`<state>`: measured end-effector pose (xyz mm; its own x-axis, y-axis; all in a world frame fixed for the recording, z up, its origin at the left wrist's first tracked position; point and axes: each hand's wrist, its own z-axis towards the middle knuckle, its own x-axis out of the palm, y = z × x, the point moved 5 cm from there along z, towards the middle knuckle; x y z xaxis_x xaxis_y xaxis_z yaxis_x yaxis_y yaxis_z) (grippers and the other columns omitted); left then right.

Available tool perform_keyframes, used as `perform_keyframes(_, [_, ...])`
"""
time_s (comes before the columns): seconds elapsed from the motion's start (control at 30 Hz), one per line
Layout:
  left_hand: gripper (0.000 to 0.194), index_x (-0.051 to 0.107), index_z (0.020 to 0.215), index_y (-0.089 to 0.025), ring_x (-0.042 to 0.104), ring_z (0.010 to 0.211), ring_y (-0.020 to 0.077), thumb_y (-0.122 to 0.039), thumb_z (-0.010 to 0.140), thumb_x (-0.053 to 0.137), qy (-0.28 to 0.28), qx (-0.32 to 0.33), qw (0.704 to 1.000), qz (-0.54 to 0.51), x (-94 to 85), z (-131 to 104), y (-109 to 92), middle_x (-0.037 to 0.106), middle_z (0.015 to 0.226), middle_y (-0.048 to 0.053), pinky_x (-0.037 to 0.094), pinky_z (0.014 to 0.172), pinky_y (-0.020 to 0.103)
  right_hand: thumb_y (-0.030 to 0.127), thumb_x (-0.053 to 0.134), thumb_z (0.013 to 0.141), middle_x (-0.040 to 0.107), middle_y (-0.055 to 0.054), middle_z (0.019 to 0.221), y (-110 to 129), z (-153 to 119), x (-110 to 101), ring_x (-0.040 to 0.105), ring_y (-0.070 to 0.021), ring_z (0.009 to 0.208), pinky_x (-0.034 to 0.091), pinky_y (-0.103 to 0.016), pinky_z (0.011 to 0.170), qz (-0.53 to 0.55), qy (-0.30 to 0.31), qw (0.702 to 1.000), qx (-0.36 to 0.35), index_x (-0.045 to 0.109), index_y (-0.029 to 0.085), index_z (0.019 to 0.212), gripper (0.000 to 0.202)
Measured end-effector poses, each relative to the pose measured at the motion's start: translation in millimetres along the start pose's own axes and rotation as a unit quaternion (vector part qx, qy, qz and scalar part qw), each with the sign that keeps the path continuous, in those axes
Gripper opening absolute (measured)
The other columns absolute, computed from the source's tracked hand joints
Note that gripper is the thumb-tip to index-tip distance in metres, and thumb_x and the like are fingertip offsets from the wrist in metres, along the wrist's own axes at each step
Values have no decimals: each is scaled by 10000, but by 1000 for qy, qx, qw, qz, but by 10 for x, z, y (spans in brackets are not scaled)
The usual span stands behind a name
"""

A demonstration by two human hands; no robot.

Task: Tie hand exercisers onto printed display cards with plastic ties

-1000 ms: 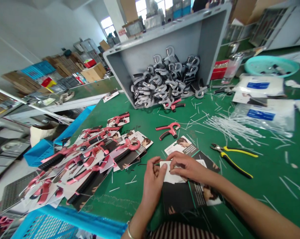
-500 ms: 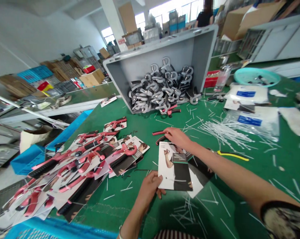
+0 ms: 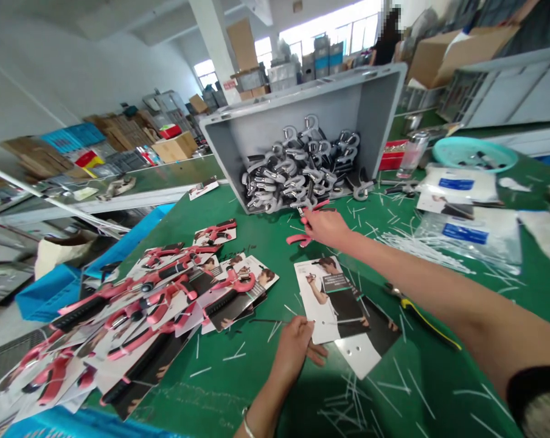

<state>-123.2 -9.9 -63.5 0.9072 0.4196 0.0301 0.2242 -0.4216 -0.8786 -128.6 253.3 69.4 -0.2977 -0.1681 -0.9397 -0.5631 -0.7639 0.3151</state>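
Observation:
My left hand (image 3: pixel 295 347) pinches the lower left edge of a printed cardboard card (image 3: pixel 323 298). A thin strip, like a cable tie, crosses the card's lower part and sticks out leftward past my fingers. Another card (image 3: pixel 361 359) lies partly under it. Farther forward, my right hand (image 3: pixel 327 228) is closed round a pink hand grip exerciser (image 3: pixel 299 239), just in front of the grey bin; my fingers hide part of it. Another pink piece shows behind this hand. Left of the cards, several pink-and-black hand grips (image 3: pixel 232 283) lie on cards in a heap.
A tilted grey bin (image 3: pixel 370 128) holds many grey hand grips (image 3: pixel 297 170). Yellow-handled cutters (image 3: pixel 421 316) lie near my right forearm. White cable ties (image 3: pixel 421 249), plastic bags (image 3: pixel 471 234) and a turquoise basin (image 3: pixel 476 146) are at right. A person stands in the background.
My right hand has moved forward toward the bin with the pink hand grip exerciser. My left hand and the card have shifted slightly right, and the card is tilted more.

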Motion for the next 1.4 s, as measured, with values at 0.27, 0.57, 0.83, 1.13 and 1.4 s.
perform_keyframes(0.27, [410, 545, 1206, -163, 690, 813, 192, -452, 914, 537, -140, 211, 964, 80, -437, 33, -658, 695, 1063, 123, 552, 686, 302, 400, 464, 926, 664, 4, 739, -444, -1250, 2, 578, -160, 570, 431, -270, 559, 295, -125, 941, 106, 515, 222, 919, 185])
perform_keyframes(0.57, [324, 660, 1176, -223, 633, 1016, 236, -329, 872, 626, -80, 275, 948, 138, -102, 249, -608, 700, 1108, 78, 464, 944, 387, 407, 497, 936, 638, -13, 774, -287, -1974, 400, 611, -211, 670, 450, -334, 656, 259, -93, 953, 125, 529, 244, 921, 168])
perform_keyframes(0.83, [215, 708, 1078, -255, 572, 1046, 243, -306, 919, 572, -16, 338, 891, 303, 42, 279, -603, 718, 1071, 54, 378, 984, 409, 337, 537, 929, 642, -101, 1071, -336, -2304, 358, 564, -293, 1016, 403, -497, 951, 118, -49, 992, 2, 621, 231, 1025, 165])
perform_keyframes(1.13, [264, 691, 1106, -230, 555, 1110, 235, -214, 919, 506, -29, 322, 897, 300, 173, 609, -850, 692, 1136, 63, 381, 1021, 409, 134, 541, 861, 501, -123, 1296, -112, -2122, 535, 472, -301, 1168, 424, -504, 1005, 171, -34, 984, -24, 562, 222, 1010, 174])
perform_keyframes(1.4, [390, 639, 1215, -180, 602, 1047, 241, -233, 830, 661, 40, 288, 913, 287, 289, 853, -727, 650, 1166, 111, 462, 963, 395, 82, 496, 840, 463, -90, 1220, -135, -2007, 647, 459, -232, 1238, 383, -441, 1098, 262, -45, 963, 42, 493, 231, 876, 153])
